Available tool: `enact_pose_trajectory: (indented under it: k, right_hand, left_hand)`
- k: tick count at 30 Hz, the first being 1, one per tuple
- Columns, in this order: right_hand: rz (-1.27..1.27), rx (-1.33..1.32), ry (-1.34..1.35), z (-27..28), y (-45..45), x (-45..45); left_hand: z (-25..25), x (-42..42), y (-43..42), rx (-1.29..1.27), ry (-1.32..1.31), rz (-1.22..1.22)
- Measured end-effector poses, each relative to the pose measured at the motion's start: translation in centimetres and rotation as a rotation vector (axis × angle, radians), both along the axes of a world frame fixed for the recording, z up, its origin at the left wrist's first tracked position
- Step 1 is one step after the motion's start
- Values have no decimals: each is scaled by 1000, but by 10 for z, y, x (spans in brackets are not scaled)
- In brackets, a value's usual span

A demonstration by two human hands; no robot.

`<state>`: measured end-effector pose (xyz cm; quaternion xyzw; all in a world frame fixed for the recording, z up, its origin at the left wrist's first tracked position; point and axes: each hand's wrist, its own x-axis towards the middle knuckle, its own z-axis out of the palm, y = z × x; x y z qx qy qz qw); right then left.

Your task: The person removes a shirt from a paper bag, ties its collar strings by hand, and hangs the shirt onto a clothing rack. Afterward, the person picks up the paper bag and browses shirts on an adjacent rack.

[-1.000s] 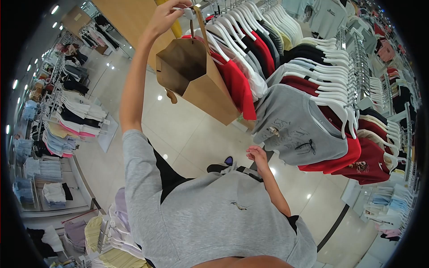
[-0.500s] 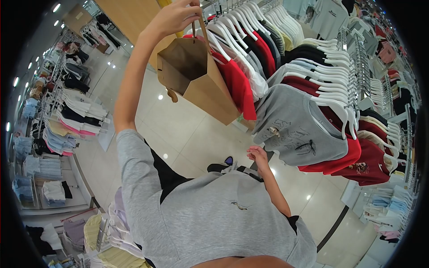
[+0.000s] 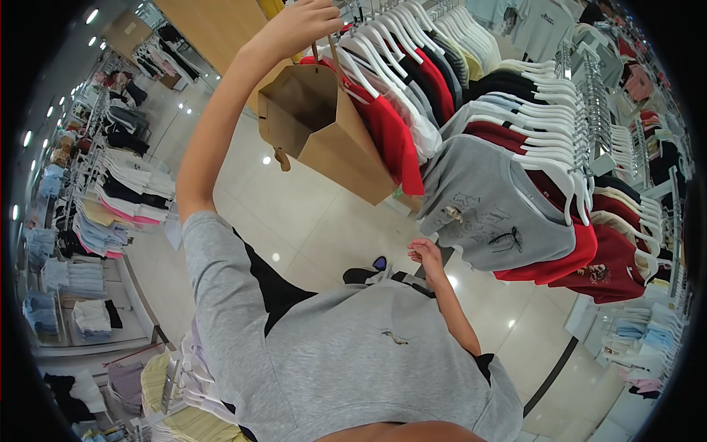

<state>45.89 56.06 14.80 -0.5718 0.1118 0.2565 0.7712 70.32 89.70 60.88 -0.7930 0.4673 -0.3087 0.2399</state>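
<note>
My left hand (image 3: pixel 305 28) is raised at the top of the view, its fingers curled at the handle of an open brown paper bag (image 3: pixel 346 151). The bag hangs tilted beside the clothes rail, and its dark inside shows no contents. Where the handle meets my fingers and the rail is partly hidden. My right hand (image 3: pixel 425 253) is held low in front of my body, fingers loosely bent and apart, with nothing in it. Nearest to it is a grey printed T-shirt (image 3: pixel 486 214) on a white hanger.
Red shirts (image 3: pixel 394 147) and others hang on white hangers right behind the bag. A dark red shirt (image 3: pixel 604 269) hangs farther right. Shelves with folded clothes (image 3: pixel 74 276) and more racks line the left side. Glossy tiled floor (image 3: pixel 324 221) lies below.
My left hand has shifted slightly, and its elbow has swung a little to the left. The bag has barely moved. My right hand stays about where it was.
</note>
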Motion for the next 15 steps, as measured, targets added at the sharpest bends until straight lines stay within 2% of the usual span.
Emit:
enact_pose_trajectory:
  k: [4, 7, 10, 14, 15]
  right_hand:
    - [-5, 6, 3, 3, 1, 0]
    - [-12, 7, 8, 5, 1, -1]
    - [-16, 2, 7, 1, -1, -2]
    - [-28, -4, 8, -3, -4, -4]
    - [-30, -2, 6, -3, -5, -4]
  left_hand:
    - [-1, -1, -3, 41, -155, 52]
    - [-2, 6, -2, -11, -304, -48]
    - [1, 14, 7, -100, -328, -1]
    - [6, 21, 8, -598, -155, 31]
    - [5, 24, 11, -628, -138, 70]
